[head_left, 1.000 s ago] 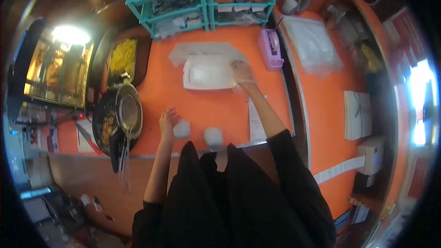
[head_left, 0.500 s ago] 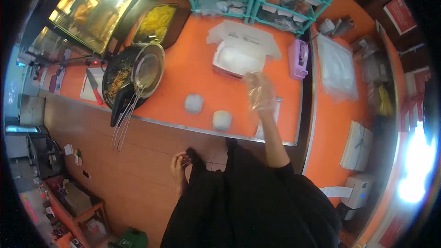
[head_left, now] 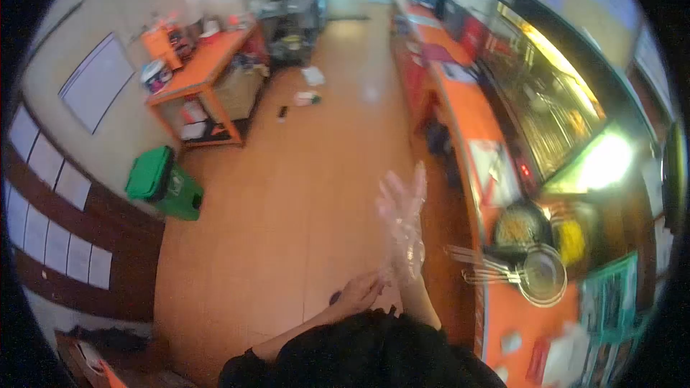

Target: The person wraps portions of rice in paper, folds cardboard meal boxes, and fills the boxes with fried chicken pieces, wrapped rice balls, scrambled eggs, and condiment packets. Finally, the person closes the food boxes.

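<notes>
My right hand is raised over the floor with its fingers spread, inside a clear plastic glove. Bare and lower down, my left hand has its fingers pinched together at the cuff of that glove, by the right wrist. Motion blur softens both hands. On the orange counter to the right lie a wrapped white ball and a white takeaway box, partly cut off at the bottom.
Strainers rest by a pan of crumbly food, their handles jutting past the counter edge. A red-handled knife lies beyond, beside a lit display case. A green bin and an orange table stand left.
My view has swung left from the counter to the floor aisle. The gloved right hand has left the counter, and my left hand has come to its glove cuff.
</notes>
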Demonstrator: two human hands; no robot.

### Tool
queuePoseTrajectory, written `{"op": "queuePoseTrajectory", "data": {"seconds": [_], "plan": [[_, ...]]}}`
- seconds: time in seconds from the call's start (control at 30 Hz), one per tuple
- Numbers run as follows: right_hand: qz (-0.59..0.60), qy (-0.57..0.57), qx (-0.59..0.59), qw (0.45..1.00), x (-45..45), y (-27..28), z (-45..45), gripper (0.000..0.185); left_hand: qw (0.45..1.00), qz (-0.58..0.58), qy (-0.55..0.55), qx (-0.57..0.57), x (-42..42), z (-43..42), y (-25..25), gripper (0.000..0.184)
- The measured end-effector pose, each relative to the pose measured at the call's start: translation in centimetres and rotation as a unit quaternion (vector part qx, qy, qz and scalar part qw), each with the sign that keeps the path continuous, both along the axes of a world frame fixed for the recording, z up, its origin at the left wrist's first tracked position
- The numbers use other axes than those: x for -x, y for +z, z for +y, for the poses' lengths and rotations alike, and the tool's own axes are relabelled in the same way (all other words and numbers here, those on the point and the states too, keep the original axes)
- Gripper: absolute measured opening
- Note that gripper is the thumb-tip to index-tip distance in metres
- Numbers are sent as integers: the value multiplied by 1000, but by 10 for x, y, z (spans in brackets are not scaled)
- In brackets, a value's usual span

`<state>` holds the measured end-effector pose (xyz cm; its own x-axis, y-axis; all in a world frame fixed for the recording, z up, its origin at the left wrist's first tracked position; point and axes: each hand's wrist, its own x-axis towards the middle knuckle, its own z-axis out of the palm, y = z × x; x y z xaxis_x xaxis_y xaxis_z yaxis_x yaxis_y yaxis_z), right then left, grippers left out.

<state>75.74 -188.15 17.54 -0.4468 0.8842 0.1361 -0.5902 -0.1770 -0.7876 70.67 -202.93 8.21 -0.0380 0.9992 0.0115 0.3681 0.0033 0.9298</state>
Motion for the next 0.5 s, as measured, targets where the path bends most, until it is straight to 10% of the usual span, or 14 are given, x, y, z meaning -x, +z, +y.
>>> {"op": "queuePoseTrajectory", "data": {"seconds": [0.37,0.5], "plan": [[2,34,41,999,265,-2,145,73,967,29,186,-173,244,181,-32,29],[-107,-81,67,989,370,-13,252,53,999,9,35,5,344,268,-10,27]]}}
